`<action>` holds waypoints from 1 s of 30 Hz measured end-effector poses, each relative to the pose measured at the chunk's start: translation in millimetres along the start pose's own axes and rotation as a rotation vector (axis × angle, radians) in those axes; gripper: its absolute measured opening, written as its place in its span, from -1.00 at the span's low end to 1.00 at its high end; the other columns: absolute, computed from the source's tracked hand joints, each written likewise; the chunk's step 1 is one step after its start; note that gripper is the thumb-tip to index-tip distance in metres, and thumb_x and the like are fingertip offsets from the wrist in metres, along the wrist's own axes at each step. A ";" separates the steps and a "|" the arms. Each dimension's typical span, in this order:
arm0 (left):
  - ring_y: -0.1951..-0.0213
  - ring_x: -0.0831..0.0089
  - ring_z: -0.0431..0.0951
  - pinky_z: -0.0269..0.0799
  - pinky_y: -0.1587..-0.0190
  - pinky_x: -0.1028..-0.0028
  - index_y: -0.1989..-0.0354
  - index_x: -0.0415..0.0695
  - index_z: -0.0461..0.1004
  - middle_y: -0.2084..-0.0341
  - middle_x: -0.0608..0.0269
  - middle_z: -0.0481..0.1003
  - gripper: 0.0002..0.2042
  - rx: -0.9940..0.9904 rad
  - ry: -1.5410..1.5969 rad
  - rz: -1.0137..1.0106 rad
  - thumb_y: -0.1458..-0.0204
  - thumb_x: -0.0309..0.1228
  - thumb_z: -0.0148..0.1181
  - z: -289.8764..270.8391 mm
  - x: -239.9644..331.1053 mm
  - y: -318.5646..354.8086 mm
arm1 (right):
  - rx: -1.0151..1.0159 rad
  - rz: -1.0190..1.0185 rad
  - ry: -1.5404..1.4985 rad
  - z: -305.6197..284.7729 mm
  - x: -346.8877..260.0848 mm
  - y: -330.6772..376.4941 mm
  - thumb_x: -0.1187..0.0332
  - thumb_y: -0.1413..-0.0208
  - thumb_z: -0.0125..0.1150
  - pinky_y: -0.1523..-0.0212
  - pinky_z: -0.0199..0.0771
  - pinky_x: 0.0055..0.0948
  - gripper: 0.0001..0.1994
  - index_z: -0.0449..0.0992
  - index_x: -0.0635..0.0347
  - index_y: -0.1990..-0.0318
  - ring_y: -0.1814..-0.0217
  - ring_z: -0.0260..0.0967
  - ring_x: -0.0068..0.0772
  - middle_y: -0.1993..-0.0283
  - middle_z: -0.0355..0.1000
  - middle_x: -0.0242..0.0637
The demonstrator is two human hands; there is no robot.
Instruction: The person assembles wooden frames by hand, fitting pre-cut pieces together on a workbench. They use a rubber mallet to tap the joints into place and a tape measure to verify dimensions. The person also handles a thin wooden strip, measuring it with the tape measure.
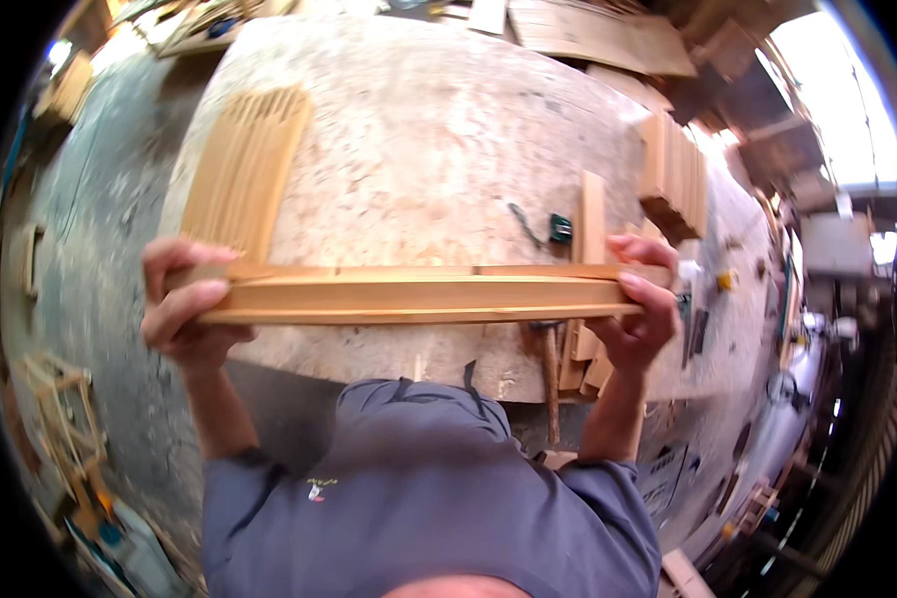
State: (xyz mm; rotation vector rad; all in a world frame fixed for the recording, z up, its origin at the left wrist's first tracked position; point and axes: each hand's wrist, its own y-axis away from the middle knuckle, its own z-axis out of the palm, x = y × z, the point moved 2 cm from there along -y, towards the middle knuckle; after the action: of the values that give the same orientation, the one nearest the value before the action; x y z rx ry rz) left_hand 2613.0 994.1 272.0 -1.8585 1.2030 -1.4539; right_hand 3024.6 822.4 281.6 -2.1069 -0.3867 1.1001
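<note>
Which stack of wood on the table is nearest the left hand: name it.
The stack of long slats on the left of the table, just beyond the left hand; the shorter stack sits far right, beyond the right hand.

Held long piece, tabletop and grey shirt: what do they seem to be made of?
Held long piece: likely smooth wood, from its tan colour and crisp straight edges; any varnish is unclear.
Tabletop: probably bare plywood or board, pale, blotchy and matte.
Grey shirt: seemingly soft matte cloth, judging by its drape; the fibre can't be told.
</note>
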 end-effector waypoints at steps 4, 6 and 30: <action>0.28 0.29 0.53 0.53 0.21 0.38 0.02 -0.11 0.45 0.20 0.04 0.44 -0.42 0.155 0.086 -0.035 0.21 -0.20 0.60 15.6 -1.3 -1.6 | 0.037 0.042 -0.026 -3.4 6.6 13.9 0.42 0.24 0.64 0.01 0.51 -0.24 -0.20 0.31 0.19 -0.22 0.01 0.40 -0.22 0.02 0.37 -0.13; 0.29 0.35 0.50 0.49 0.20 0.43 -0.04 -0.13 0.38 0.21 0.08 0.43 -0.31 0.220 0.189 -0.189 0.26 -0.17 0.63 17.1 -6.3 -0.4 | 0.193 0.184 -0.183 10.0 4.7 20.0 0.46 0.27 0.66 0.02 0.50 -0.26 -0.08 0.20 0.23 -0.30 0.03 0.39 -0.26 0.02 0.37 -0.13; 0.18 0.25 0.43 0.52 0.16 0.31 0.04 0.12 0.39 0.09 0.02 0.34 -0.69 0.065 0.118 -0.121 -0.11 -0.47 0.33 14.5 -19.3 11.2 | 0.126 0.017 -0.144 3.8 19.2 5.3 0.45 0.16 0.58 0.13 0.50 -0.28 -0.43 0.44 0.06 -0.05 0.05 0.40 -0.15 0.11 0.45 -0.07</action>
State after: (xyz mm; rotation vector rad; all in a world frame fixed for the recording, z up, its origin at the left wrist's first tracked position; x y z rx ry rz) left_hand 2621.9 1003.3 248.6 -1.8518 1.0996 -1.6694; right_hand 3032.6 831.0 265.0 -1.9309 -0.3587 1.2576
